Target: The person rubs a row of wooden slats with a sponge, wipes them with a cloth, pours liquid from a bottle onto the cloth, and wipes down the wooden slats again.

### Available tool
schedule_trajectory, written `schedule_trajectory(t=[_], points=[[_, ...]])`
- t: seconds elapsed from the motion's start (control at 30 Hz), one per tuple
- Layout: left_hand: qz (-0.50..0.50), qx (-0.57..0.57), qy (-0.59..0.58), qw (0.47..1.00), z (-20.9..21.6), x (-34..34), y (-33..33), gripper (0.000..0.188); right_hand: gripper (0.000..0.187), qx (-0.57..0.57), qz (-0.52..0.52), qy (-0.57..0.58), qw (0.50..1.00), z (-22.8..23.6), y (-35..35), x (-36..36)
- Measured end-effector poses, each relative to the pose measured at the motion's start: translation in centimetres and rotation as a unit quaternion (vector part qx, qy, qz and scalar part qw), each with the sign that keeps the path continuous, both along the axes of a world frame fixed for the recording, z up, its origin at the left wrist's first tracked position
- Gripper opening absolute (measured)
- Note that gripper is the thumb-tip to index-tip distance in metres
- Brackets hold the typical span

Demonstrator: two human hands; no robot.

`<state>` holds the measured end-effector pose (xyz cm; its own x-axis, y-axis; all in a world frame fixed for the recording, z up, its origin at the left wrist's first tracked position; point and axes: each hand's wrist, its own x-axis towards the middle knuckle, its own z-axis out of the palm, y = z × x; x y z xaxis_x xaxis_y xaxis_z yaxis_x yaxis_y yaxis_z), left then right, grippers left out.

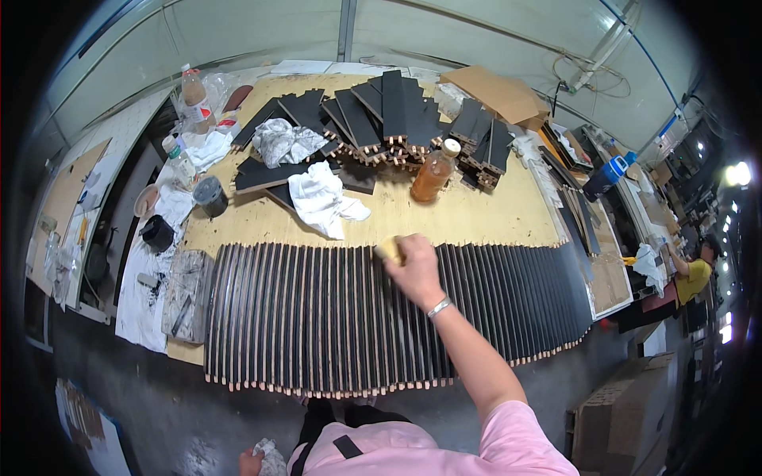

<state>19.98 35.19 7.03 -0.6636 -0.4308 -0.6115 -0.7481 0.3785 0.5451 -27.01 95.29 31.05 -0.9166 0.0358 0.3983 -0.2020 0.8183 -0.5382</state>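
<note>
My right hand (pixel 414 270) is closed around a small yellow sponge (pixel 389 251), at the far ends of a long row of dark slats (pixel 294 317). These slats lie side by side across the table front, with pale wooden pegs at their ends. At the lower edge my left hand (pixel 252 462), low beside my body, grips a crumpled white rag (pixel 271 458); its fingers are partly hidden. Beyond the sponge stand a bottle of amber liquid (pixel 432 176) with a white cap and a white cloth (pixel 321 198).
Dark boards with pegged ends (pixel 397 111) are piled at the back of the table (pixel 500 222). Along the left are a dark jar (pixel 209 196), a black cup (pixel 156 233) and plastic bottles (pixel 195 99). Cartons (pixel 623 404) stand at lower right; another person (pixel 695 278) is farther right.
</note>
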Motion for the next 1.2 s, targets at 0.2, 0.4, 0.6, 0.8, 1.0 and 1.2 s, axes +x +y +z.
schedule_trajectory(t=[0.2,0.4,0.6,0.8,1.0,1.2], points=[[-0.009,-0.020,-0.010,1.000,0.1,2.8,1.0,0.035,0.033,0.027,0.239,-0.048,0.970,-0.3,-6.4,7.2],[-0.012,-0.011,-0.014,1.000,-0.7,1.0,2.5,0.040,0.027,0.070,0.066,0.007,0.995,-0.7,-0.8,5.5],[-0.013,0.020,-0.019,1.000,-2.8,0.4,1.7,0.048,0.032,-0.031,0.362,-0.011,0.931,0.1,-13.0,15.6],[0.004,0.014,0.022,1.000,-3.0,1.9,-0.4,0.054,0.029,-0.018,0.119,0.015,0.993,0.3,-7.9,11.0],[-0.007,-0.029,-0.024,0.999,-3.1,3.4,-2.2,0.043,0.042,-0.004,0.321,-0.010,0.947,-0.5,-17.5,15.8],[0.015,0.018,0.011,1.000,-3.5,3.2,-3.2,0.035,0.037,0.004,0.036,0.011,0.999,-1.8,-9.4,8.5]])
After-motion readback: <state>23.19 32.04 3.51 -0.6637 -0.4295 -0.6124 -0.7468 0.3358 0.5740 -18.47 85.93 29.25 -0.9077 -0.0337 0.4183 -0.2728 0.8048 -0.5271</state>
